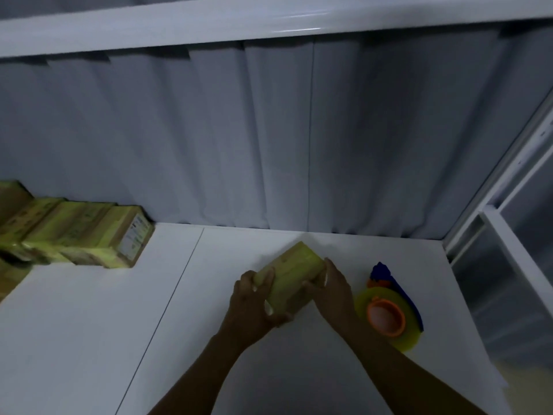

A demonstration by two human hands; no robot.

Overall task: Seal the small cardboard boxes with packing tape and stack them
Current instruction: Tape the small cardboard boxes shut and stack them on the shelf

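**Inspector:** How is the small cardboard box (291, 274) presenting?

**Assistant:** It is showing a yellow-green cast over brown board, and the top face is looking glossy, as if taped. The light is dim and the focus soft, so I am not making out any seam or print. It is lying at an angle, with one short end pointing toward the grey curtain (269, 130).

**Inspector:** Where is it sitting relative to each grip?

**Assistant:** It is sitting between them, over the white desk (89, 339), toward the front right. The left grip (254, 304) is grasping the near left end, with its fingers curling round the edge. The right grip (332, 289) is grasping the right side, with its fingers wrapping onto the near corner. Both are touching the board. The tape dispenser (389, 313), with a yellow roll, orange hub and blue body, is lying on the desk just beside the right wrist.

**Inspector:** What is proving hidden or unclear?

**Assistant:** The grips are covering the box's lower edges, so I cannot tell whether it is resting on the desk or being held just off it. The stacked boxes (89, 235) at the far left are being cut off by the frame edge. The label on the end one is too blurred to read.
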